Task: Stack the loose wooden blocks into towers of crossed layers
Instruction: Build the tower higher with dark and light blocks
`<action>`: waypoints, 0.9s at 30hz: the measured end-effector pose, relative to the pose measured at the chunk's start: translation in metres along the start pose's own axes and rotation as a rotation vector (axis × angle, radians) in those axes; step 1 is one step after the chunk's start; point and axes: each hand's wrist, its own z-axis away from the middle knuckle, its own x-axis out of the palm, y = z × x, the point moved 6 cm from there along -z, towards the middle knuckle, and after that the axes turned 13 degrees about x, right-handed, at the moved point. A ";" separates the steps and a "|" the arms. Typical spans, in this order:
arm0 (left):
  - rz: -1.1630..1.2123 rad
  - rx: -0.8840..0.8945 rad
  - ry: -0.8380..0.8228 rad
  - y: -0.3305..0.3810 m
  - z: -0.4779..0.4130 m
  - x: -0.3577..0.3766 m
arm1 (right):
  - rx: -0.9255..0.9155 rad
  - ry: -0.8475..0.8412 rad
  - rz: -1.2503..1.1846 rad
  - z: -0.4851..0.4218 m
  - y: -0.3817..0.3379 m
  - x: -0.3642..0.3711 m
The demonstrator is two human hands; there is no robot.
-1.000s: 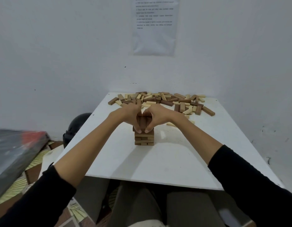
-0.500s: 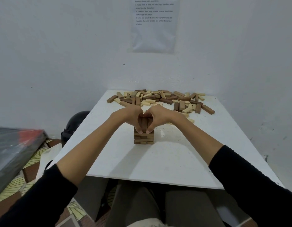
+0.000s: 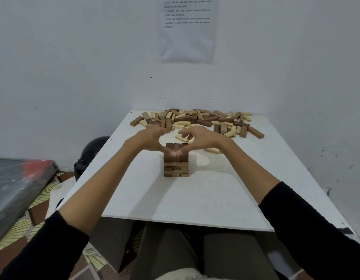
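1. My left hand [image 3: 152, 136] and right hand [image 3: 197, 136] grasp nothing, fingers relaxed; the thumbs [image 3: 173, 153] touch the top layer's near ends, probably squaring it.
2. The short brown wooden block tower [image 3: 176, 167] stands mid-way across the white table [image 3: 215, 199].
3. The loose pale and brown wooden blocks [image 3: 195, 120] lie along the far edge, clear of the build.

Clearance about the tower [image 3: 176, 164]: bare table [image 3: 195, 199] lay open before it and on both flanks; behind, the loose block pile [image 3: 195, 120] barred my reach along the wall [image 3: 74, 77]; one stray pale block [image 3: 211, 150] lay near its right.
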 end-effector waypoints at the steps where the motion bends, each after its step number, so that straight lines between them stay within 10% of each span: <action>1: 0.124 0.010 0.069 -0.004 0.002 0.000 | 0.002 0.020 -0.124 0.002 0.004 -0.003; 10: 1.543 -0.374 0.689 -0.011 0.011 0.087 | 0.305 0.142 -1.403 0.014 0.019 0.069; 27: 1.531 -0.456 0.683 -0.004 0.011 0.096 | 0.519 0.228 -1.482 -0.013 0.021 0.108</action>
